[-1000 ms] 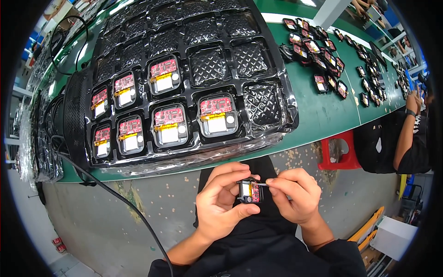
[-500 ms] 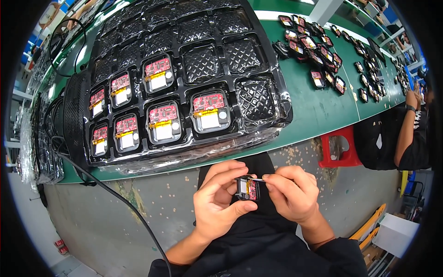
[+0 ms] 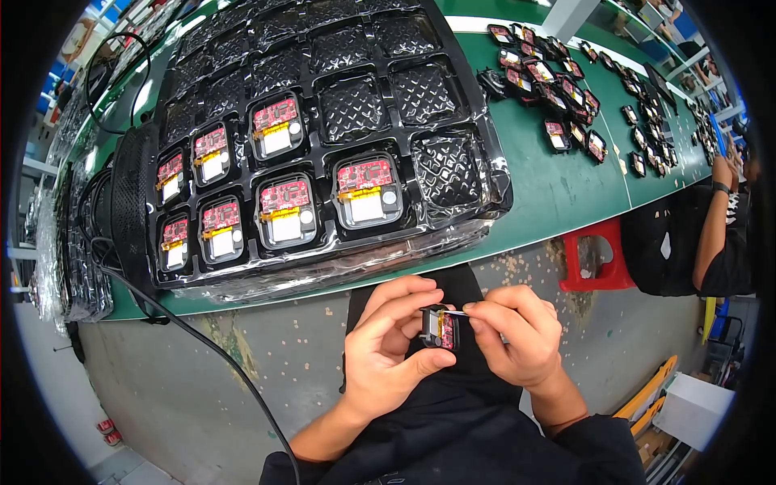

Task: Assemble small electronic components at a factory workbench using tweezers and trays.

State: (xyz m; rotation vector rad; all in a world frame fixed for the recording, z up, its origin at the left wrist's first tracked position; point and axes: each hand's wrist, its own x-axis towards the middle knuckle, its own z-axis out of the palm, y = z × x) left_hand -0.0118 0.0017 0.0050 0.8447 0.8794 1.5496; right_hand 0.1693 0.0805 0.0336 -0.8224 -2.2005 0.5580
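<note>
Over my lap, my left hand point(image 3: 394, 347) grips a small black device housing point(image 3: 440, 330) between thumb and fingers. Inside the housing show a red circuit board, a yellow flex strip and a whitish block. My right hand point(image 3: 521, 335) pinches a thin, light-coloured pointed tool point(image 3: 457, 313), perhaps tweezers; its kind is too small to tell. The tool's tip reaches the upper part of the housing, by the yellow strip. In front of me a black plastic tray point(image 3: 323, 257) holds several similar housings point(image 3: 368, 194) with red boards, in its near-left pockets.
The tray lies on a green table point(image 3: 558, 198), on top of a wrapped stack. Many loose housings point(image 3: 558, 93) lie in piles to the right. A black cable point(image 3: 212, 349) hangs off the left side. A red stool point(image 3: 594, 259) and another person point(image 3: 687, 234) are at the right.
Both hands and the held housing have shifted slightly to the right. The tool still meets the housing's upper part.
</note>
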